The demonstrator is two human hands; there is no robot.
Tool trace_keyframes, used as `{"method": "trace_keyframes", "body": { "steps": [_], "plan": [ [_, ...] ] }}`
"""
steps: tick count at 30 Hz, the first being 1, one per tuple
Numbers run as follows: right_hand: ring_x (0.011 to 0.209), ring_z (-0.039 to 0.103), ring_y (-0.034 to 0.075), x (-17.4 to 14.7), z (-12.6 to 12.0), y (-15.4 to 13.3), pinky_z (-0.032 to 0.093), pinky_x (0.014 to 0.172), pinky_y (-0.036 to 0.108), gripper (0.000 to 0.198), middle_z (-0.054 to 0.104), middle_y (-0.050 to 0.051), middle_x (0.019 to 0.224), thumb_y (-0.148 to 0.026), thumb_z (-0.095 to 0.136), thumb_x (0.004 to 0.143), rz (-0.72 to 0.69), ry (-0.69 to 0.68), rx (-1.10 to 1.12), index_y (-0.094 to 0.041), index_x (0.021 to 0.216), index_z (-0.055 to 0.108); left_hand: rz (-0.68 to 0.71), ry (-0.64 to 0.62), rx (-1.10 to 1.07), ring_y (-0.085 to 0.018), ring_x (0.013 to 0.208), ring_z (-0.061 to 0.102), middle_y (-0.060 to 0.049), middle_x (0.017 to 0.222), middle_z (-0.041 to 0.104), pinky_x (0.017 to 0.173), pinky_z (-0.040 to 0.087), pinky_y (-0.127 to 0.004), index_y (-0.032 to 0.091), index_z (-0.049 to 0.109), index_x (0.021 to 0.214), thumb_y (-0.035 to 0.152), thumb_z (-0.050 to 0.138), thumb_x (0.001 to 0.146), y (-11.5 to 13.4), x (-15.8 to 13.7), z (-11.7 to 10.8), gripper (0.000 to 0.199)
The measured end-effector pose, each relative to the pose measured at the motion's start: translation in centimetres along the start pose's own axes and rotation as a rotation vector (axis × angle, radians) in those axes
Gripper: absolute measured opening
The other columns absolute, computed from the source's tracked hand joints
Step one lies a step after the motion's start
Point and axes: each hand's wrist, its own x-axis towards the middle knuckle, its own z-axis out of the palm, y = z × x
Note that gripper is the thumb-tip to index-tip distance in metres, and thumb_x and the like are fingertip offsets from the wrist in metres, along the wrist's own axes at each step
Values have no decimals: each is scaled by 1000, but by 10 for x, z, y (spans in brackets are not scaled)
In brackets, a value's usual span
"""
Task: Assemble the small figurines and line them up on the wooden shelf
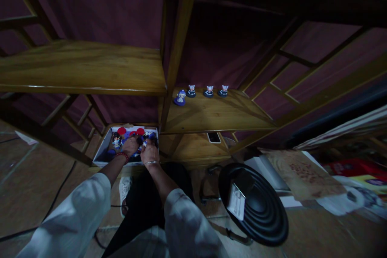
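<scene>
A white box [102, 145] on the low left shelf holds many small figurines with blue, red and dark bases. My left hand [130, 146], with a red bead bracelet at the wrist, is inside the box, its fingers curled; a dark shape by the fingertips is too small to name. Close beside it, my right hand [150, 153] wears a bangle and is closed on a small white and blue figurine [145, 143]. On the right shelf stand a purple-based figurine [180, 97] and three dark-based figurines [208, 91] in a row behind and beside it.
A wooden upright [181, 28] divides the right shelf [217, 113] from the higher left shelf [81, 66]. A phone-like dark object [214, 138] lies on the lower board. To my right stands a round black stool [256, 205] with a small box [236, 202] on it.
</scene>
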Motion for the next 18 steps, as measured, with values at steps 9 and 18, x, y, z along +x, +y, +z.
{"method": "trace_keyframes", "body": {
  "steps": [9,18],
  "plan": [
    [84,61,20,0,1,1,45,70,29,32,59,12,100,-23,41,83,-14,17,13,-16,114,45,56,19,327,-30,89,57,-16,95,58,79,37,-37,17,63,95,11,53,67,8,-3,7,31],
    [84,61,19,0,4,3,45,70,28,30,58,11,103,-24,42,82,-13,37,23,-17,111,46,23,-6,300,-33,95,54,-17,102,57,83,35,-41,17,66,92,10,55,61,16,2,3,33]
  ]
}}
